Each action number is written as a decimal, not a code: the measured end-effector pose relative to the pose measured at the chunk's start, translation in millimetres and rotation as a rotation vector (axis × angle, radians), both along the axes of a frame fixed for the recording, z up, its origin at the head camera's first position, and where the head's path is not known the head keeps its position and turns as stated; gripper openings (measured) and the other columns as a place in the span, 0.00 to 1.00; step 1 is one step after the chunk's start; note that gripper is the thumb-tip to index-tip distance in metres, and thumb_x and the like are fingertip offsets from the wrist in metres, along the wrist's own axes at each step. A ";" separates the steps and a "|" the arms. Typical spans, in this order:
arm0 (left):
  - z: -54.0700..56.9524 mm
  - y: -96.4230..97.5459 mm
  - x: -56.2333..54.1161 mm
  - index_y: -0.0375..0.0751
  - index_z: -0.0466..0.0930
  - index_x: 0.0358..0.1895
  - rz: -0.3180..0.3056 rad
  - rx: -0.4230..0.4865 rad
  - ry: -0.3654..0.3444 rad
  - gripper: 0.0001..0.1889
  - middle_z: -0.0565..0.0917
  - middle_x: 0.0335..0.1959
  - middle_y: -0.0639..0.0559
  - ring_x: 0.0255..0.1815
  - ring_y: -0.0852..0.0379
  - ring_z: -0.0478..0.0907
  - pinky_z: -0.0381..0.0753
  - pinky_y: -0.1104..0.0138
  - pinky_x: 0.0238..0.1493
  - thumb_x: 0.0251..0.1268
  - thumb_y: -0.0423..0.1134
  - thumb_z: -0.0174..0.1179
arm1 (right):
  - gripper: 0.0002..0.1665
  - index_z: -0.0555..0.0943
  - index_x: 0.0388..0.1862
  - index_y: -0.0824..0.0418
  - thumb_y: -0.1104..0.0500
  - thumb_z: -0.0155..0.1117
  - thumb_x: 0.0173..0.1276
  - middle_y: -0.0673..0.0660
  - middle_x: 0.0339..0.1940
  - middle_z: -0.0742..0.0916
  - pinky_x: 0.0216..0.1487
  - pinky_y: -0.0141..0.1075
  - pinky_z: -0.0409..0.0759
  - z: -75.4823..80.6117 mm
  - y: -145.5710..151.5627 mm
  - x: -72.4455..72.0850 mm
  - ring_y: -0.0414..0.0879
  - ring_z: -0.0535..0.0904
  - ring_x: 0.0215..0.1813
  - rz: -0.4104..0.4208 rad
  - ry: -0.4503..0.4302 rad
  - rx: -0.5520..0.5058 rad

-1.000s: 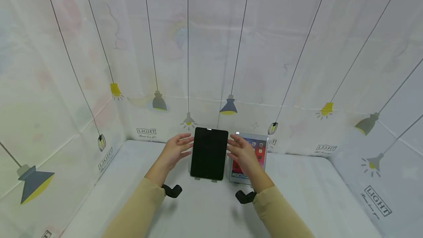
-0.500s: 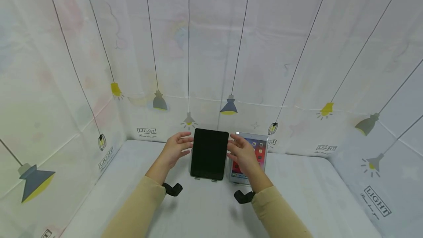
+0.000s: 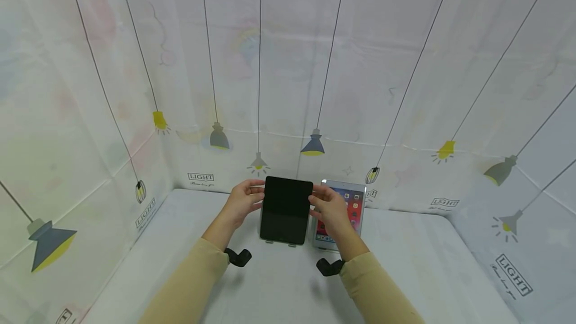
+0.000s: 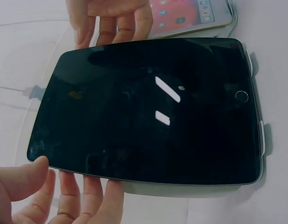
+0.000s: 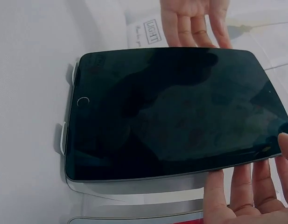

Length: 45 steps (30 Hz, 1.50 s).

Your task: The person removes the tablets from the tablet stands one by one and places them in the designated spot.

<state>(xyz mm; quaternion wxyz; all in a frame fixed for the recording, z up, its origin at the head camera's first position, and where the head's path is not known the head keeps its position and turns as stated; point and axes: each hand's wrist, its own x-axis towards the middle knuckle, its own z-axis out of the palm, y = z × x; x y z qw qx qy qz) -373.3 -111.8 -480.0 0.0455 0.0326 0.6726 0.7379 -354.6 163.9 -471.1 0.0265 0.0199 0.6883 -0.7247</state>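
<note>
A tablet [image 3: 287, 211] with a dark screen leans upright, its lower edge in the small lugs of a pale stand [image 4: 153, 189] that is mostly hidden behind it. My left hand [image 3: 240, 201] holds its left side near the top, thumb at the front edge and fingers curled toward the back. On the opposite side my right hand [image 3: 332, 209] grips it the same way; the thumb and fingertips show in the right wrist view. Both wrist views show a round home button at the lower end of the tablet [image 5: 167, 116].
A second, white-framed tablet [image 3: 357, 206] with a lit screen of app icons leans just to the right, partly behind my right hand. Both stand on a white-covered table [image 3: 405, 274]. Behind is a cloth wall [image 3: 288, 64] printed with hanging lamps.
My hands have closed in on the tablet's sides and now grip them, where before the fingers were spread beside it. The tablet's top edge has dipped slightly.
</note>
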 end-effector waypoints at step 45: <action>11.9 6.1 12.8 0.42 0.82 0.55 0.108 -0.133 0.060 0.10 0.83 0.48 0.46 0.50 0.51 0.81 0.93 0.55 0.46 0.77 0.27 0.61 | 0.16 0.84 0.61 0.57 0.60 0.71 0.77 0.54 0.53 0.87 0.60 0.51 0.91 7.7 -9.2 6.0 0.49 0.84 0.56 -0.038 0.010 0.038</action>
